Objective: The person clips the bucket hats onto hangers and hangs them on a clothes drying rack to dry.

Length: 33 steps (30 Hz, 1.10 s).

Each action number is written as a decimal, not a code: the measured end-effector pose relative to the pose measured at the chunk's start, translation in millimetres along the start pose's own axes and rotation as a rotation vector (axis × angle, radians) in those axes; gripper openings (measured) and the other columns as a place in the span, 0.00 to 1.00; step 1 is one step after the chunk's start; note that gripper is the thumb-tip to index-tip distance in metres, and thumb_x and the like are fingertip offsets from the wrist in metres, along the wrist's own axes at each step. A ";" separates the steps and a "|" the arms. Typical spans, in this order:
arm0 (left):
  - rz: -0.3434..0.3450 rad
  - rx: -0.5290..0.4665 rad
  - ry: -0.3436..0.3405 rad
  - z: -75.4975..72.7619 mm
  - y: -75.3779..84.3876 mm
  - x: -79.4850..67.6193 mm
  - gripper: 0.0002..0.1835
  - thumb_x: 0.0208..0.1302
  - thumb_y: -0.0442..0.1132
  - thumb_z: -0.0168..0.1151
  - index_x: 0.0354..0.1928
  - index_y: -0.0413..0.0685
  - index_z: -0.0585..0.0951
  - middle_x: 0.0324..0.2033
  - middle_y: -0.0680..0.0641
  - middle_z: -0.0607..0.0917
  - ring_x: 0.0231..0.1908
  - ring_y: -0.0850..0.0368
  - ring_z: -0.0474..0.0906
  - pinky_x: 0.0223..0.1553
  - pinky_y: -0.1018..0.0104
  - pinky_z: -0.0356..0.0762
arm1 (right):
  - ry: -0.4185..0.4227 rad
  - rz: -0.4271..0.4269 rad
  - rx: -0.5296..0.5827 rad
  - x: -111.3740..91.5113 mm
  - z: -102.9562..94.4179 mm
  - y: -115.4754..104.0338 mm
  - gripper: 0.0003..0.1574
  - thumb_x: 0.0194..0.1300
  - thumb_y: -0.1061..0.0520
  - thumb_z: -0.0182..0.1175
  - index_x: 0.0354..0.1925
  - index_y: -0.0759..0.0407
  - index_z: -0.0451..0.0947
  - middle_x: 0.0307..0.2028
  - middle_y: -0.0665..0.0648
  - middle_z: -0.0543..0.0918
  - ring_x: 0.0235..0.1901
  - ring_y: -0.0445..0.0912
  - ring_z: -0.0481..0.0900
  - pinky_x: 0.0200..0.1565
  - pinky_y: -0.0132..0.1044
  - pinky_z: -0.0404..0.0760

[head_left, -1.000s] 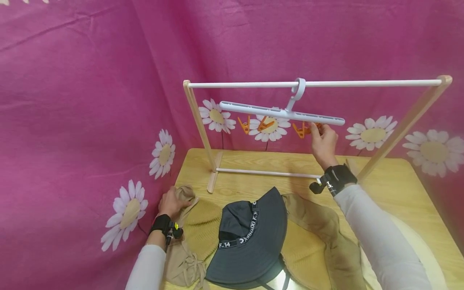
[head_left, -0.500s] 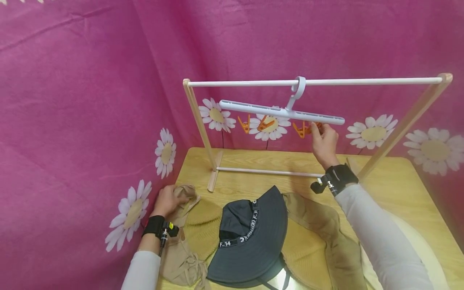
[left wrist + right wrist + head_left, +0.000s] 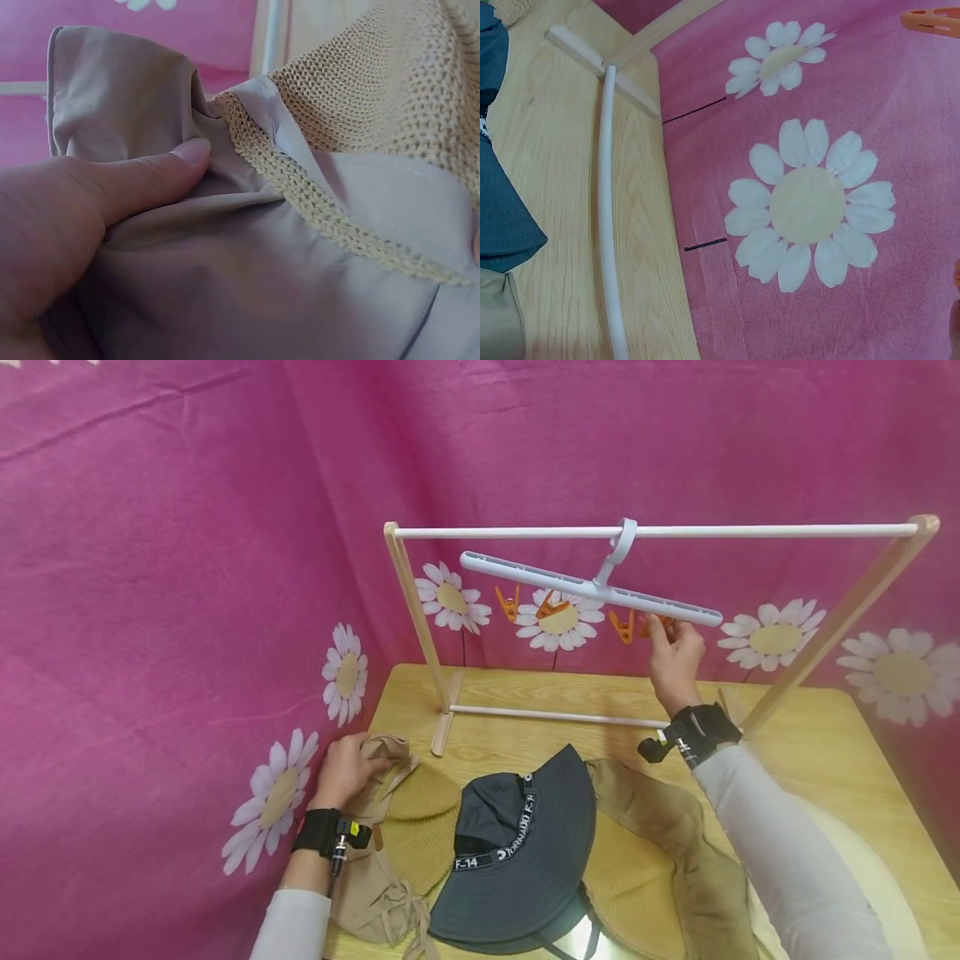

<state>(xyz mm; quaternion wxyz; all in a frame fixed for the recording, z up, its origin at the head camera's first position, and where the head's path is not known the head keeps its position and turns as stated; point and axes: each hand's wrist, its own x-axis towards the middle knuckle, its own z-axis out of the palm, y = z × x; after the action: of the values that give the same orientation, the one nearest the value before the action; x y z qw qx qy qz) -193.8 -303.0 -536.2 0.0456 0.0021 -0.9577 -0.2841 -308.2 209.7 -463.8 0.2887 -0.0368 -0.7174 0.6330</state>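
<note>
At the left of the table my left hand (image 3: 347, 772) grips the edge of a beige sun hat (image 3: 378, 902) with a knitted tan section. In the left wrist view the thumb presses on the hat's folded beige cloth (image 3: 247, 285); the other fingers are mostly hidden. A white hanger (image 3: 540, 578) hangs by its hook from the rack's top bar, its right end tilted down. My right hand (image 3: 677, 667) pinches the rightmost orange clip (image 3: 644, 627) under that end. Several orange clips hang along the hanger, one of them an orange clip (image 3: 930, 21) in the right wrist view.
A black bucket hat (image 3: 525, 868) with white lettering lies mid-table. Right of it is another tan and beige hat (image 3: 637, 877), with a cream-coloured item (image 3: 877, 868) partly under my right arm. The wooden rack (image 3: 417, 618) stands at the back before a pink flowered cloth (image 3: 187, 568).
The hanger has tilted further, its right end going down and its left end up, with my right hand lowering slightly. My left hand has shifted slightly left and up, still holding the hat.
</note>
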 end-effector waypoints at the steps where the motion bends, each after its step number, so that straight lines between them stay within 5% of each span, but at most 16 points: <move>1: 0.005 0.008 0.012 -1.2 2.1 -0.4 0.29 0.57 0.42 0.81 0.56 0.32 0.84 0.47 0.31 0.88 0.41 0.42 0.83 0.45 0.46 0.80 | -0.001 0.013 0.024 -1.8 -0.6 -4.2 0.22 0.77 0.54 0.62 0.53 0.75 0.81 0.33 0.40 0.85 0.37 0.34 0.83 0.40 0.25 0.75; 4: 0.021 0.038 0.046 -5.7 10.2 -1.4 0.17 0.58 0.42 0.80 0.37 0.37 0.84 0.26 0.41 0.81 0.27 0.50 0.73 0.31 0.53 0.71 | 0.013 0.020 0.036 -8.1 -2.6 -18.5 0.19 0.77 0.56 0.62 0.52 0.74 0.82 0.33 0.38 0.86 0.37 0.30 0.82 0.43 0.25 0.75; 6: 0.037 0.059 0.068 -9.9 16.8 -2.5 0.17 0.59 0.42 0.79 0.31 0.38 0.81 0.23 0.44 0.76 0.25 0.50 0.70 0.28 0.54 0.67 | 0.019 0.009 0.034 -12.5 -3.7 -28.9 0.17 0.77 0.58 0.61 0.50 0.74 0.83 0.34 0.41 0.86 0.36 0.29 0.81 0.44 0.26 0.76; 13: 0.109 0.110 0.124 -25.4 41.2 -4.0 0.17 0.60 0.42 0.77 0.45 0.37 0.88 0.37 0.35 0.88 0.37 0.38 0.84 0.40 0.42 0.79 | 0.012 -0.038 0.080 -14.0 -6.1 -35.8 0.15 0.77 0.57 0.62 0.45 0.71 0.85 0.30 0.37 0.84 0.34 0.33 0.80 0.42 0.26 0.76; 19: 0.155 0.124 0.138 -36.7 59.9 4.2 0.23 0.62 0.43 0.76 0.54 0.36 0.86 0.43 0.32 0.88 0.41 0.32 0.85 0.42 0.38 0.80 | 0.037 -0.054 -0.020 -6.1 -6.6 -25.8 0.17 0.78 0.56 0.61 0.46 0.71 0.85 0.28 0.37 0.83 0.32 0.32 0.78 0.37 0.27 0.73; 24: 0.179 0.114 0.136 -42.9 71.6 10.8 0.15 0.63 0.43 0.75 0.45 0.40 0.86 0.26 0.41 0.81 0.28 0.44 0.76 0.30 0.49 0.71 | 0.037 -0.052 -0.105 2.8 -6.1 -8.6 0.20 0.79 0.52 0.59 0.49 0.68 0.87 0.36 0.57 0.90 0.34 0.34 0.81 0.37 0.26 0.73; 28: 0.192 0.062 0.119 -45.6 79.6 11.8 0.16 0.63 0.42 0.76 0.47 0.38 0.87 0.24 0.44 0.79 0.23 0.52 0.67 0.28 0.56 0.64 | 0.026 -0.044 -0.112 0.9 -5.5 -8.4 0.21 0.80 0.52 0.58 0.50 0.70 0.87 0.44 0.72 0.88 0.34 0.28 0.81 0.38 0.25 0.75; 33: 0.212 -0.005 0.100 -49.7 88.6 15.0 0.11 0.65 0.41 0.74 0.38 0.40 0.84 0.20 0.49 0.72 0.21 0.56 0.62 0.27 0.60 0.61 | 0.045 -0.061 -0.111 0.7 -6.5 -8.6 0.21 0.79 0.53 0.59 0.48 0.70 0.87 0.41 0.70 0.89 0.31 0.29 0.80 0.34 0.25 0.74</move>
<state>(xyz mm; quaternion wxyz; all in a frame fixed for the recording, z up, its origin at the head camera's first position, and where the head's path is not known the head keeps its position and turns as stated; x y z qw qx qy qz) -202.4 -256.2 -445.2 0.1231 -0.0851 -0.9484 -0.2796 -303.1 214.1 -455.4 0.3214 -0.0450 -0.7454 0.5823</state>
